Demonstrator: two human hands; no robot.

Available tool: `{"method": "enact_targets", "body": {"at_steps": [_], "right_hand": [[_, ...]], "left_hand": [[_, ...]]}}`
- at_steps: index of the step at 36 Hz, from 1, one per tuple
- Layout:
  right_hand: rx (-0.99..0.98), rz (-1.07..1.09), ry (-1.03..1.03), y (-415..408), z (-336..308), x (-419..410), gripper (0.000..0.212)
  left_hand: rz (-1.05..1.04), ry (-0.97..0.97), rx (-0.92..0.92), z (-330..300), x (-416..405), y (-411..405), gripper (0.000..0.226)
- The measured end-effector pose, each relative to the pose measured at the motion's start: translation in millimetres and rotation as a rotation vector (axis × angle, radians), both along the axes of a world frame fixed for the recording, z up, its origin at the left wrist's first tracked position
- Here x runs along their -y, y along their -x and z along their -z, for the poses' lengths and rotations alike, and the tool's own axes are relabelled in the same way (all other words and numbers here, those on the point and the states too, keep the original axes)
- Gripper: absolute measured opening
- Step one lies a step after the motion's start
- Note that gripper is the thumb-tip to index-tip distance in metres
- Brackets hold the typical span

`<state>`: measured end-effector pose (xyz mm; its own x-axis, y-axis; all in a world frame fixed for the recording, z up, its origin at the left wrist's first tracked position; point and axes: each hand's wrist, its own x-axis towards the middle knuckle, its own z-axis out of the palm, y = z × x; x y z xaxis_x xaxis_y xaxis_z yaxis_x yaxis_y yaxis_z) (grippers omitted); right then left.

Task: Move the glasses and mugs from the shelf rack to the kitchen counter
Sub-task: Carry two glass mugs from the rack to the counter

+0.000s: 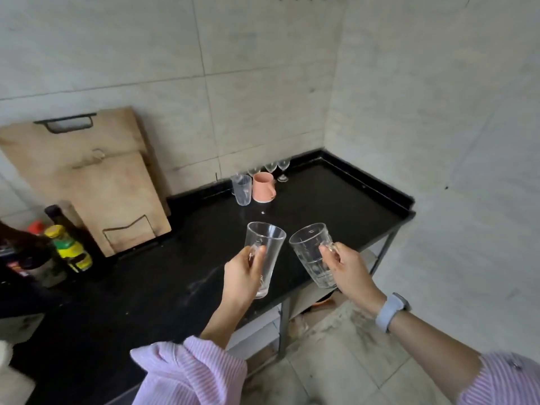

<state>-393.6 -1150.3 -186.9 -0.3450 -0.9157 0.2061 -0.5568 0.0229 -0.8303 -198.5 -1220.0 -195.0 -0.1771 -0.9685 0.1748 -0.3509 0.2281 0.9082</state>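
My left hand [241, 276] grips a tall clear glass [267, 244], held upright above the black kitchen counter [336, 206]. My right hand [347, 267] holds a clear ribbed glass mug [311, 252] by its handle, tilted a little, over the counter's front edge. Against the back wall stand a clear tumbler [242, 190], a pink mug [263, 187] and several wine glasses [283, 169]. The shelf rack is not in view.
Two wooden cutting boards [96, 182] lean on the wall at the left. Dark bottles and a yellow-capped bottle [68, 247] crowd the counter's left end. The counter's metal legs [283, 325] and a lower shelf show below its right front edge, over tiled floor.
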Motion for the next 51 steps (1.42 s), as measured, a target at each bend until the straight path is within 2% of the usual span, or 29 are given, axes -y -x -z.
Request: {"method": "enact_targets", "body": {"at_steps": [8, 18, 21, 24, 25, 31, 34, 38, 46, 51], "right_hand": [[0.054, 0.059, -0.049, 74.0, 38.6, 106.0, 0.029], [0.084, 0.005, -0.172, 181.7, 75.9, 267.1, 0.031], [-0.008, 0.021, -0.196, 211.0, 90.3, 311.5, 0.028], [-0.255, 0.065, -0.218, 234.2, 104.6, 350.0, 0.024], [-0.285, 0.081, -0.243, 241.0, 108.4, 362.2, 0.024], [-0.037, 0.07, -0.345, 264.5, 134.0, 417.1, 0.019], [0.142, 0.046, -0.33, 272.3, 147.7, 437.0, 0.017], [0.249, 0.015, -0.277, 278.0, 161.3, 459.0, 0.02], [0.321, -0.008, -0.313, 278.4, 189.4, 486.0, 0.019], [0.314, -0.037, -0.33, 280.7, 194.8, 495.7, 0.02]], "left_hand": [[0.027, -0.051, -0.013, 30.0, 104.9, 79.6, 0.038], [-0.007, -0.262, -0.031, 67.3, 248.3, 211.5, 0.034], [-0.02, -0.306, 0.01, 80.7, 289.2, 245.5, 0.036], [-0.024, -0.349, 0.078, 95.6, 325.4, 271.4, 0.036], [-0.02, -0.358, 0.091, 100.2, 336.0, 278.2, 0.036], [-0.006, -0.409, 0.017, 126.1, 384.3, 301.0, 0.033], [-0.023, -0.383, -0.017, 137.6, 397.5, 307.4, 0.033], [-0.029, -0.347, -0.023, 147.5, 411.1, 315.8, 0.032], [-0.031, -0.292, -0.061, 162.2, 428.5, 324.6, 0.029], [-0.005, -0.373, -0.074, 170.2, 435.1, 324.9, 0.026]]}}
